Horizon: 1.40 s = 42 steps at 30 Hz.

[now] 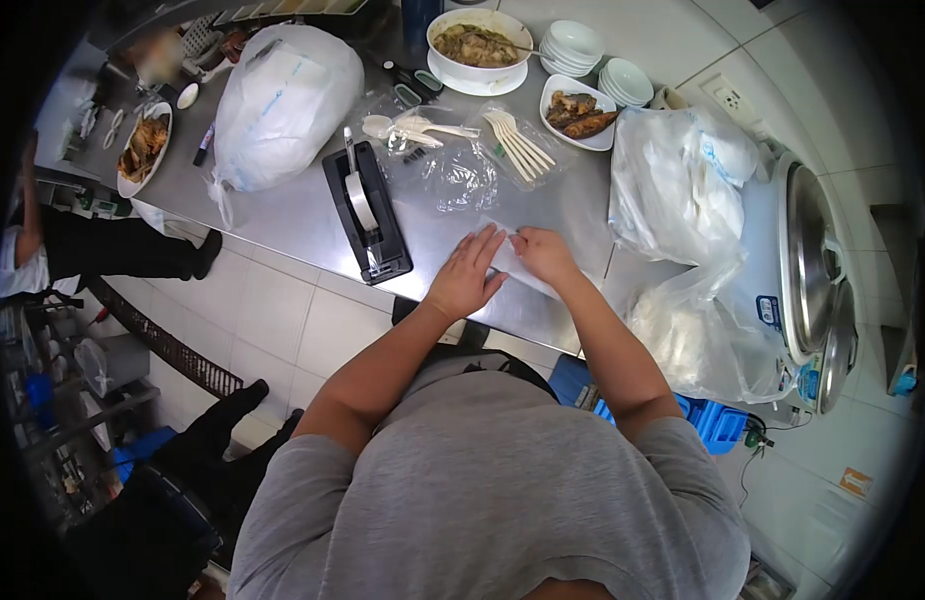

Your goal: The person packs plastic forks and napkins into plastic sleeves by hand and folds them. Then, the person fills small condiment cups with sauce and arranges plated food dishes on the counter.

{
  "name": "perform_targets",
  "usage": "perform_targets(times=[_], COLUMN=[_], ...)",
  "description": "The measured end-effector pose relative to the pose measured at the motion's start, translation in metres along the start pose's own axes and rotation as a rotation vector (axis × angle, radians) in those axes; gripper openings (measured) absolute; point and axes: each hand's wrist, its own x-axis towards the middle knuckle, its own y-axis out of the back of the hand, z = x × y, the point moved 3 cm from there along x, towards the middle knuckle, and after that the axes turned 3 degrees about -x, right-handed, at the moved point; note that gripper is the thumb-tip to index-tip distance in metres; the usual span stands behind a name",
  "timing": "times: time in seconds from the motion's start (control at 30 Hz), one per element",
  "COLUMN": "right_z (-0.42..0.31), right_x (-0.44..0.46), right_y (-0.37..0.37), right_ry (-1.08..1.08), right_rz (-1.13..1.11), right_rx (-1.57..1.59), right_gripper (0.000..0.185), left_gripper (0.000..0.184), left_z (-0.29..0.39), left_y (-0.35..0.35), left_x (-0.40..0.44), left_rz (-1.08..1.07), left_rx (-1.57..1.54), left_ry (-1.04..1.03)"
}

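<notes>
My left hand (467, 272) lies flat on the steel table edge, fingers stretched over a thin whitish sheet (513, 265). I cannot tell if the sheet is paper or plastic. Against its right side, my right hand (545, 257) has its fingers curled and seems to pinch it. Just beyond are plastic forks (519, 147) in a clear bag and pale plastic spoons (413, 128) on clear wrapping. A black tape dispenser (367, 215) with a roll of tape stands left of my left hand.
Stuffed white bags (288, 105) stand left, more bags (673, 185) right. Behind are a bowl of food (476, 45), a fish dish (579, 115), stacked small bowls (573, 45) and scissors (415, 85). Large lidded pots (811, 255) stand far right. Other people are at left.
</notes>
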Motion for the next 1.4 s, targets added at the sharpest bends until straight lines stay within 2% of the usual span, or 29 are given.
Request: perform_targets(times=[0.13, 0.2, 0.33, 0.4, 0.47, 0.53, 0.63, 0.73, 0.83, 0.87, 0.9, 0.93, 0.97, 1.0, 1.03, 1.13, 1.23, 1.3, 1.33, 1.4], right_z=[0.004, 0.004, -0.010, 0.032, 0.053, 0.054, -0.002, -0.093, -0.220, -0.256, -0.290, -0.325, -0.359, -0.387, -0.412, -0.479, -0.529, -0.558, -0.571, -0.592], right_x=[0.009, 0.011, 0.000, 0.006, -0.010, -0.024, -0.048, -0.062, -0.075, -0.073, -0.072, -0.073, -0.074, -0.070, -0.065, -0.046, -0.020, -0.003, 0.006, 0.027], right_y=[-0.016, -0.017, 0.018, 0.012, 0.019, 0.034, 0.084, 0.113, 0.110, 0.095, 0.080, 0.062, 0.044, 0.026, 0.005, -0.046, -0.089, -0.107, -0.114, -0.122], right_ry=[-0.019, -0.005, -0.148, -0.288, -0.205, -0.109, -0.089, 0.044, 0.228, 0.311, 0.391, 0.422, 0.455, 0.500, 0.541, 0.530, 0.543, 0.597, 0.613, 0.628], right_rz=[-0.008, 0.055, -0.153, -0.180, 0.032, 0.086, 0.289, 0.436, 0.419, 0.333, 0.248, 0.125, 0.006, -0.106, -0.220, -0.460, -0.575, -0.601, -0.608, -0.619], right_rx=[-0.184, -0.219, -0.332, -0.253, -0.152, -0.371, 0.013, 0.321, 0.717, 0.792, 0.862, 0.874, 0.884, 0.894, 0.907, 0.902, 0.845, 0.799, 0.785, 0.746], right_gripper=[0.031, 0.033, 0.040, 0.053, 0.048, 0.041, 0.034, 0.024, 0.015, 0.016, 0.018, 0.019, 0.020, 0.021, 0.022, 0.024, 0.025, 0.025, 0.024, 0.022], left_gripper=[0.071, 0.071, 0.074, 0.074, 0.075, 0.080, 0.078, 0.069, 0.051, 0.036, 0.032, 0.032, 0.031, 0.030, 0.031, 0.033, 0.034, 0.032, 0.034, 0.040], left_z=[0.004, 0.001, 0.014, 0.016, 0.010, 0.022, 0.043, 0.065, 0.026, 0.012, -0.019, -0.039, -0.078, -0.111, -0.117, -0.158, -0.183, -0.198, -0.229, -0.250], left_y=[-0.011, -0.018, -0.012, -0.013, -0.025, -0.007, 0.029, 0.081, 0.131, 0.162, 0.177, 0.205, 0.217, 0.230, 0.257, 0.290, 0.294, 0.282, 0.255, 0.235], left_x=[0.005, 0.008, 0.009, 0.006, 0.005, 0.011, 0.004, -0.023, -0.074, -0.102, -0.132, -0.167, -0.208, -0.254, -0.294, -0.418, -0.497, -0.528, -0.556, -0.578], left_rz=[-0.079, -0.063, -0.169, -0.149, -0.124, -0.291, -0.065, 0.166, -0.142, -0.172, -0.100, -0.022, 0.116, 0.197, 0.233, 0.394, 0.460, 0.478, 0.515, 0.352], left_rx=[0.182, 0.157, 0.303, 0.331, 0.324, 0.312, 0.229, 0.097, -0.169, -0.342, -0.261, -0.325, -0.157, -0.118, -0.099, -0.009, 0.049, -0.036, -0.206, -0.202], left_ry=[-0.036, 0.029, 0.073, 0.067, 0.086, 0.134, 0.054, -0.246, -0.192, 0.089, 0.178, 0.276, 0.256, 0.403, 0.616, 0.908, 1.112, 1.249, 1.336, 1.357])
